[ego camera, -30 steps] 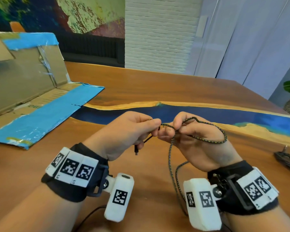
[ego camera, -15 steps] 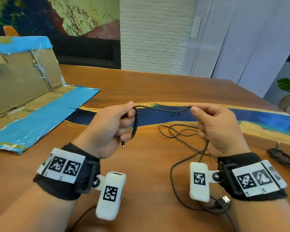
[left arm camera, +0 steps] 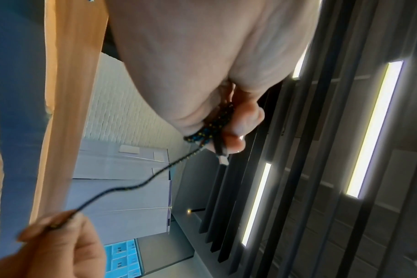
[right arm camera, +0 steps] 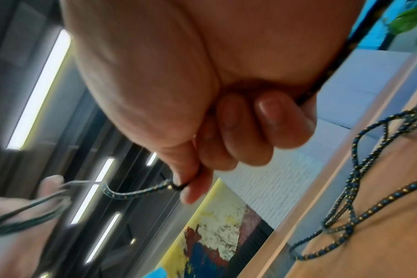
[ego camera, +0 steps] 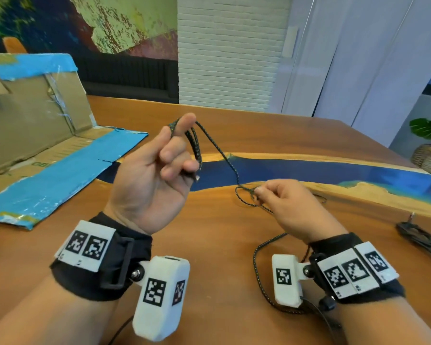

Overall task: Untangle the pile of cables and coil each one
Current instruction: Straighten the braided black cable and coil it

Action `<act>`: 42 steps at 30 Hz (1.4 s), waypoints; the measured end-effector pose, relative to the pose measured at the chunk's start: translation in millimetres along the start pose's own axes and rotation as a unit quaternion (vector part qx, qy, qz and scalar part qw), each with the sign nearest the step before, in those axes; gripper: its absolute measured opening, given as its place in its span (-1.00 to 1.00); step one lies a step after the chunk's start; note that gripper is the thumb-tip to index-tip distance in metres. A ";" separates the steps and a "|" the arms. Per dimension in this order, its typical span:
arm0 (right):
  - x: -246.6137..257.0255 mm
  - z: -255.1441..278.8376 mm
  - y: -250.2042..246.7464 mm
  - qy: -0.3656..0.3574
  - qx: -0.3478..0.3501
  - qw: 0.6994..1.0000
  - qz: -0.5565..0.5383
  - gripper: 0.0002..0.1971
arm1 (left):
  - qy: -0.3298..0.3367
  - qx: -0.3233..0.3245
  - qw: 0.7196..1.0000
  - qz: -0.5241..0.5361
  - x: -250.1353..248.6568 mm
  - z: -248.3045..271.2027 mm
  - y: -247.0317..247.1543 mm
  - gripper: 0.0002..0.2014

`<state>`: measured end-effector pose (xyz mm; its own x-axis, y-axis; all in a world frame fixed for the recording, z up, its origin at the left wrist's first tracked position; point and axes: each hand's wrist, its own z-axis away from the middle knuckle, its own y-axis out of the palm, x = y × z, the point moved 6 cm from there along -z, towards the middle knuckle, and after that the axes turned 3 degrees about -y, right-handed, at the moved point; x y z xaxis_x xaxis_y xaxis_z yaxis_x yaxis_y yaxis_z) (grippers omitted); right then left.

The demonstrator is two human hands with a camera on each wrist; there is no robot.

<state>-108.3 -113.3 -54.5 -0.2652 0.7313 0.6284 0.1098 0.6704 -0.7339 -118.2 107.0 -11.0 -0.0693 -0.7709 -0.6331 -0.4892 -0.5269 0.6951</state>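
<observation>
Cable (ego camera: 217, 148), dark braided with yellow flecks, runs between your two hands above the wooden table (ego camera: 209, 232). Your left hand (ego camera: 154, 175), at about 10 o'clock from the middle of the head view, is raised palm toward you; the thumb and forefinger clamp a couple of short loops of the cable at the top, and the lower fingers curl over the strands, with the metal plug tip (ego camera: 197, 178) poking out beside them. From the left wrist view the same bunch of loops (left arm camera: 212, 126) sits pressed between your curled fingers and the palm.

From the loops one strand slants down toward 4 o'clock to your right hand (ego camera: 291, 207), which sits low over the table. There thumb and forefinger are together, pinching the strand just where a small loop (ego camera: 244, 196) hangs; the right wrist view shows the pinch (right arm camera: 179, 185) closely. The rest of the cable trails back under your right wrist and lies in loose curves on the table (right arm camera: 345, 188).

At 9 o'clock lies flattened cardboard (ego camera: 35, 125) edged in blue tape. At 3 o'clock, near the table's edge, rests a second dark cable (ego camera: 418, 236), well apart from your hands.
</observation>
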 end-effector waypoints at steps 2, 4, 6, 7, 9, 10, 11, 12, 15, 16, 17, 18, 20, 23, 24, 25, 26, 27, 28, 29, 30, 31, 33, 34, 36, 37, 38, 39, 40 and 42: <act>17.4 6.4 20.0 -0.038 0.093 0.994 0.041 -0.63 | 0.042 -0.057 0.997 0.006 -0.9 -2.9 -8.3 -0.63; 35.9 15.7 36.6 -0.076 0.159 0.983 0.044 -0.64 | 0.072 -0.122 0.990 0.002 2.2 -4.8 -20.2 -0.65; 52.3 24.9 46.1 -0.111 0.183 0.976 0.042 -0.65 | 0.081 -0.185 0.979 -0.014 6.3 -5.3 -32.0 -0.67; 58.9 28.9 48.7 -0.129 0.183 0.974 0.045 -0.67 | 0.081 -0.212 0.974 -0.023 7.7 -4.8 -36.7 -0.68; 71.4 36.4 49.6 -0.167 0.174 0.970 0.041 -0.72 | 0.064 -0.256 0.961 -0.083 9.3 -4.1 -42.2 -0.76; 77.0 39.7 48.7 -0.184 0.171 0.968 0.023 -0.75 | 0.046 -0.268 0.952 -0.143 9.7 -3.9 -42.9 -0.79; 82.5 42.3 46.4 -0.197 0.167 0.966 -0.006 -0.80 | 0.021 -0.270 0.939 -0.212 11.2 -3.9 -42.7 -0.79; 85.4 43.1 42.5 -0.207 0.156 0.965 -0.040 -0.83 | -0.009 -0.259 0.924 -0.279 13.9 -3.9 -41.3 -0.80; 80.4 35.2 19.0 -0.217 0.072 0.965 -0.128 -0.85 | -0.112 -0.163 0.871 -0.450 29.3 -0.6 -30.9 -0.73; 75.3 31.2 8.5 -0.215 0.031 0.966 -0.140 -0.85 | -0.146 -0.119 0.849 -0.493 36.0 1.4 -25.7 -0.65; 68.1 27.1 -0.9 -0.209 -0.009 0.967 -0.145 -0.85 | -0.176 -0.076 0.829 -0.526 42.3 4.0 -20.2 -0.59; 60.3 23.5 -8.9 -0.197 -0.044 0.968 -0.147 -0.86 | -0.198 -0.041 0.811 -0.549 46.8 6.6 -14.7 -0.57; 43.7 17.0 -17.1 -0.161 -0.089 0.972 -0.148 -0.88 | -0.203 -0.005 0.786 -0.584 48.4 8.7 -8.9 -0.60; 25.7 9.6 -16.0 -0.106 -0.085 0.981 -0.135 -0.90 | -0.155 -0.031 0.802 -0.576 39.0 4.0 -16.1 -0.68; 21.1 7.9 -15.8 -0.095 -0.077 0.984 -0.129 -0.90 | -0.143 -0.048 0.826 -0.544 35.2 2.4 -20.1 -0.67; 16.8 6.2 -16.5 -0.085 -0.073 0.986 -0.126 -0.90 | -0.132 -0.067 0.852 -0.502 30.9 0.9 -24.2 -0.67; 13.2 5.0 -19.3 -0.078 -0.078 0.986 -0.121 -0.88 | -0.120 -0.086 0.879 -0.453 25.7 -0.4 -28.0 -0.68; 8.3 3.9 -23.5 -0.068 -0.094 0.986 -0.117 -0.86 | -0.107 -0.105 0.904 -0.400 19.5 -1.8 -31.7 -0.68; 3.2 3.1 -29.2 -0.056 -0.116 0.985 -0.115 -0.84 | -0.093 -0.124 0.926 -0.345 12.5 -3.2 -35.4 -0.68; -3.3 2.2 -35.6 -0.040 -0.141 0.982 -0.119 -0.83 | -0.078 -0.143 0.943 -0.290 4.3 -4.2 -39.1 -0.67; -11.5 1.5 -42.3 -0.019 -0.163 0.978 -0.128 -0.82 | -0.063 -0.164 0.954 -0.241 -4.1 -4.6 -42.6 -0.67; -19.2 1.4 -48.8 0.003 -0.180 0.973 -0.141 -0.82 | -0.047 -0.183 0.961 -0.202 -12.5 -4.3 -46.0 -0.67; -34.7 1.3 -57.7 0.036 -0.183 0.968 -0.166 -0.82 | -0.026 -0.205 0.964 -0.165 -23.4 -3.4 -50.8 -0.67; -39.2 1.9 -59.5 0.046 -0.169 0.969 -0.172 -0.83 | -0.023 -0.211 0.963 -0.164 -24.9 -3.3 -51.6 -0.67; -40.1 3.1 -57.5 0.055 -0.123 0.979 -0.153 -0.76 | -0.026 -0.218 0.958 -0.183 -21.2 -3.6 -52.3 -0.67; -38.4 3.7 -54.5 0.059 -0.095 0.986 -0.123 -0.59 | -0.032 -0.219 0.955 -0.198 -16.9 -3.9 -51.4 -0.66; -34.6 4.2 -51.6 0.061 -0.074 0.992 -0.079 -0.39 | -0.038 -0.218 0.951 -0.216 -12.1 -4.0 -49.9 -0.67; -28.9 4.9 -49.8 0.057 -0.066 0.996 -0.026 -0.23 | -0.043 -0.215 0.946 -0.238 -7.8 -4.3 -47.9 -0.67; -21.3 5.5 -48.4 0.043 -0.069 0.996 0.022 -0.13 | -0.047 -0.211 0.941 -0.260 -3.9 -4.4 -46.1 -0.67; 1.7 8.0 -43.7 -0.009 -0.091 0.994 0.053 -0.08 | -0.056 -0.202 0.933 -0.293 3.4 -4.4 -42.6 -0.68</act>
<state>-121.2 -142.3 -23.4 -0.2593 0.7977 0.5444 0.3093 0.6026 -0.7357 -93.8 125.2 -41.3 0.0057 -0.2772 -0.9608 -0.1057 -0.9556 0.2750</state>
